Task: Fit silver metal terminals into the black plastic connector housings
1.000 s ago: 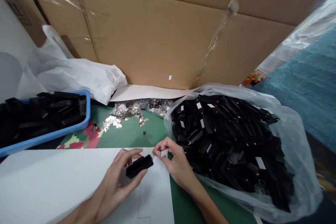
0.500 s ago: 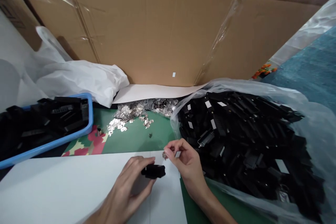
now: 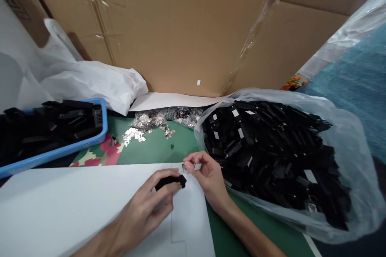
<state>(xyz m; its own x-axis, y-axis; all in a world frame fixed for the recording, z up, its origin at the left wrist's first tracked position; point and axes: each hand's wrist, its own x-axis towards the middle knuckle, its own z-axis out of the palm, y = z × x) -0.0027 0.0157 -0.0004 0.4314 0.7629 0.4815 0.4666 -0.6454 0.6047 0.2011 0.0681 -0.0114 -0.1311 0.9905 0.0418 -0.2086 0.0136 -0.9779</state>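
My left hand is closed around a small black plastic part, held over the white board. Just to its right, my right hand pinches a small shiny metal piece between thumb and fingertips. A narrow gap separates the metal piece from the black part. Fingers cover much of the black part, so its full shape is hidden. Beyond the hands, loose flat metal pieces lie on the green mat, in front of clear plastic bags of similar pieces.
On the left stands a blue basket full of black parts. A large clear plastic bag heaped with black plastic parts takes up the right side. Cardboard rises behind, with a white plastic bag against it.
My left hand has shifted its grip, with fingers now over the black part, which has turned and moved slightly left. My right hand still pinches the metal piece. The view has shifted a little.
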